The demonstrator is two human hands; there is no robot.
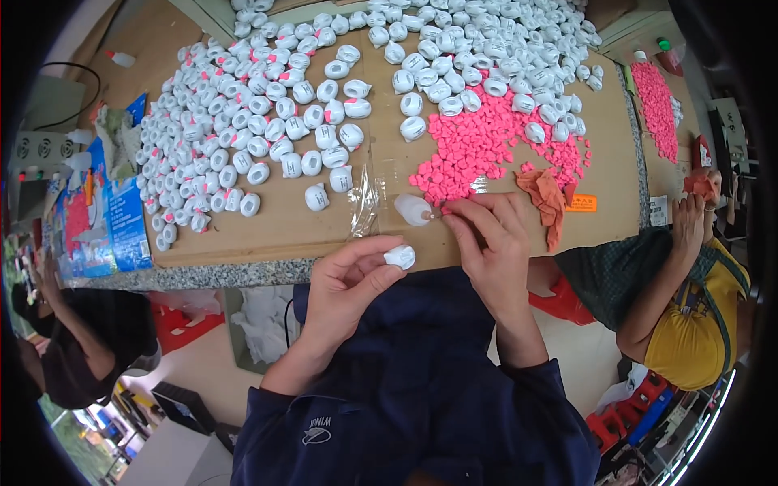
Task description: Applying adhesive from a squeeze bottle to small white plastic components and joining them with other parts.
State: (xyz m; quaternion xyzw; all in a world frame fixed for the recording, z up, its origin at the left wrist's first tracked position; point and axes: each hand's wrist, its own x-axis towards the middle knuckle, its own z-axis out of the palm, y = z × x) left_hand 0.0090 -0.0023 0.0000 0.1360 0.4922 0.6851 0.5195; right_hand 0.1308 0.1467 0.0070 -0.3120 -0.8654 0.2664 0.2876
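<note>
A small white plastic piece (399, 257) is pinched between the thumb and fingertips of the left hand (350, 279), held just off the near edge of the brown surface (284, 223) and above a dark blue lap. The right hand (490, 243) is laid at the same edge with its fingers pressed together; a tiny pink piece (435, 216) appears to be nipped at its fingertips, though this is too small to be told for certain. That pink piece is held against the tip of a white teardrop-shaped bottle (412, 209) lying on its side on the surface, just beside a crumpled clear plastic bag (366, 202). A heap of small pink pieces (478, 150) is spread just beyond the right hand, and an orange cloth (545, 198) is lying at its right margin. 2 broad spreads of white pieces are seen farther back, 1 on the left (243, 138) and 1 at the upper right (478, 49), many marked with pink. At the right, a seated person in a yellow top (697, 332) is shown with an arm raised toward the surface edge; at the left, another person in dark clothing (89, 340) is partly visible
</note>
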